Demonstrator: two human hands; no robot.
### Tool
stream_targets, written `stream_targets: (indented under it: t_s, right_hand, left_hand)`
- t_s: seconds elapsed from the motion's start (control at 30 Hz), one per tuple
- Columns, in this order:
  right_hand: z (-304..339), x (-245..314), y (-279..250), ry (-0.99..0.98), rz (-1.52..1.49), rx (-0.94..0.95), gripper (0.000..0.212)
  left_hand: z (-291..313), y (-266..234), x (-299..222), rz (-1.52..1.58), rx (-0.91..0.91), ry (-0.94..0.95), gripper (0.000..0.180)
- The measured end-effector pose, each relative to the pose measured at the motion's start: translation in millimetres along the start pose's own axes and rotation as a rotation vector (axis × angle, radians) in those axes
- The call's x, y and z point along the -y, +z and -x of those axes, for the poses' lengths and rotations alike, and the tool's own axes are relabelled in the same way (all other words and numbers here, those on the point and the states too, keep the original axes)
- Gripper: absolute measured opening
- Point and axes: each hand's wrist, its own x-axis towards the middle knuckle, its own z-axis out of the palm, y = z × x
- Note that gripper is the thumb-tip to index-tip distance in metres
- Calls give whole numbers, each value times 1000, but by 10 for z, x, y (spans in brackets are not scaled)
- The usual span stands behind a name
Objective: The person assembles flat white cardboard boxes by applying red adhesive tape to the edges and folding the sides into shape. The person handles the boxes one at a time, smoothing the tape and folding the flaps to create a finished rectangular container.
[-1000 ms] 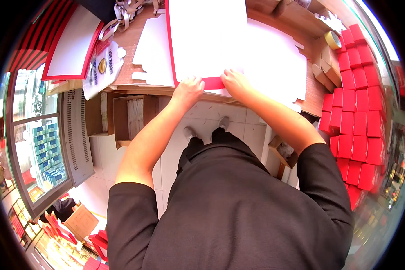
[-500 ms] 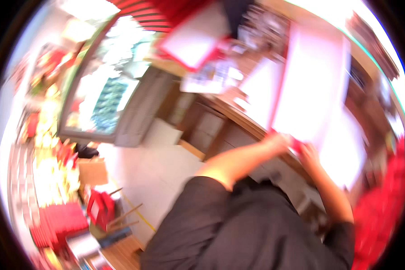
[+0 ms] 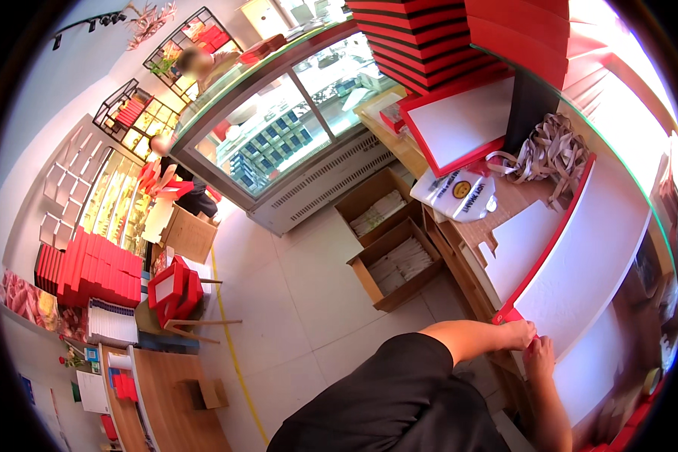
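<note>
A long white cardboard sheet (image 3: 580, 264) with a red folded edge stretches across the wooden counter on the right. Both of my hands are at its near end. My left hand (image 3: 516, 334) is closed on the red corner, its fingers curled over the edge. Right beside it, my right hand (image 3: 539, 358) pinches the same near edge, fingertips almost touching the left ones. Exactly how the fingers fold or press the card is hidden. Beneath lies another white sheet (image 3: 523, 245) with a notched edge.
Beige ribbons (image 3: 554, 154), a white plastic bag (image 3: 456, 196) and a white-lined red box lid (image 3: 459, 124) crowd the counter's far end, near stacked red boxes (image 3: 422, 45). Open cartons (image 3: 395, 264) stand on the floor. Beyond are a glass display case (image 3: 279, 135) and people (image 3: 196, 64).
The view has swung round, bringing more of the room on the left into sight, and it is sharper. Both hands stay at the sheet's near edge, now closer together.
</note>
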Motion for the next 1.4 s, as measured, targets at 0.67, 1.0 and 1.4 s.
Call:
stream_targets:
  t_s: [0.67,1.0,1.4]
  right_hand:
    - [117,-59,29,-3,44,20,10]
    - [269,-169,-50,149,27,87,13]
    - [-226,-539,-255,233,-98,291,7]
  left_hand:
    - [230,-195,241,8,-102,-35,18]
    - [498,-327,491,-51,-140,-74,12]
    - [-81,-151,747,231,74,-437,10]
